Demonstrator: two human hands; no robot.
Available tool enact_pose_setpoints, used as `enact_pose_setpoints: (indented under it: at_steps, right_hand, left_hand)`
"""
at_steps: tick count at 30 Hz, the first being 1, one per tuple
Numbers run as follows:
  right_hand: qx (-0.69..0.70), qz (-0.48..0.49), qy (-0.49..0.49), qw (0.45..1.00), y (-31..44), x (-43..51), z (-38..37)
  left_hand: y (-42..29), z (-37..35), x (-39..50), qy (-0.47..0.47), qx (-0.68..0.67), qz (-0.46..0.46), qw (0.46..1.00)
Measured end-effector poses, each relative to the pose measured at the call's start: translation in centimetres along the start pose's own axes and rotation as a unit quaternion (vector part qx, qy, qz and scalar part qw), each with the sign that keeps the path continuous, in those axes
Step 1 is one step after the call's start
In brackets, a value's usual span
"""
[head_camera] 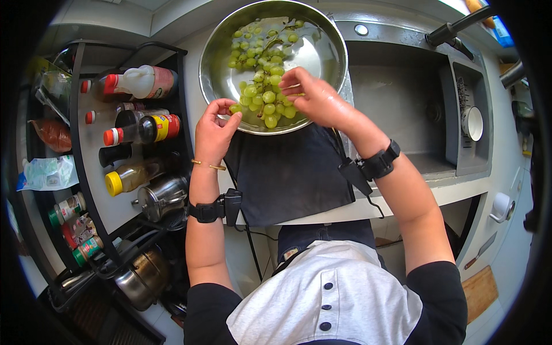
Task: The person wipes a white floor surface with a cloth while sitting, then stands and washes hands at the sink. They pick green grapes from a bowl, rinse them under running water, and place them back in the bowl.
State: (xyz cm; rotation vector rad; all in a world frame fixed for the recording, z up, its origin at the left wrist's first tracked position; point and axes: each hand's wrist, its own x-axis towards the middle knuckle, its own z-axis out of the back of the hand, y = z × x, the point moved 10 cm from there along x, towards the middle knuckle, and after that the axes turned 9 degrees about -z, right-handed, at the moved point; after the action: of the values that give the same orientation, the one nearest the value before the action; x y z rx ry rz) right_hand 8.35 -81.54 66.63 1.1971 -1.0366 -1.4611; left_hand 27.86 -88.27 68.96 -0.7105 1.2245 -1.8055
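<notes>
A large round stainless steel basin with water stands on the counter. Bunches of green grapes lie in it, some near the front edge, others under water farther back. My left hand, at the basin's front left rim, pinches a single green grape between thumb and finger. At the right side of the nearer bunch is my right hand, its fingers bent and apart beside the grapes; whether the fingertips grip a grape cannot be told. A dark cloth hangs over the counter's edge below the basin.
To the right is a grey sink with a faucet and a white bowl in its side compartment. On the left a black rack holds sauce bottles, jars and a metal pot. A knife and wooden board are at lower right.
</notes>
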Motion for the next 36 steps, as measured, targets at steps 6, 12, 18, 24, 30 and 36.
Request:
enact_pose_setpoints:
  at_steps: [6, 12, 18, 24, 30, 36]
  right_hand:
    - [0.014, 0.021, -0.097, 0.995, 0.2, 0.1, 3.7]
    - [-0.118, 0.022, -0.170, 0.978, 1.4, 0.0, 8.0]
    - [-0.368, 0.076, 0.028, 0.926, 1.8, -0.3, -0.4]
    - [-0.444, 0.003, 0.146, 0.884, 0.1, 0.6, -3.1]
    - [-0.371, 0.035, 0.119, 0.920, -1.0, 2.4, -1.3]
    - [-0.296, 0.056, 0.114, 0.947, -0.2, 2.4, -1.3]
  left_hand:
    - [-0.1, 0.1, -0.6, -0.003, 0.009, 0.009, 1.000]
    - [-0.4, 0.2, -0.8, 0.005, 0.027, 0.010, 1.000]
    - [0.5, 0.0, -1.1, 0.006, -0.001, 0.014, 1.000]
    - [0.5, 0.5, -1.3, -0.004, 0.000, 0.008, 1.000]
    - [0.9, 0.7, -1.7, -0.016, -0.011, 0.002, 1.000]
    - [0.8, 0.5, -2.1, -0.020, -0.012, 0.007, 1.000]
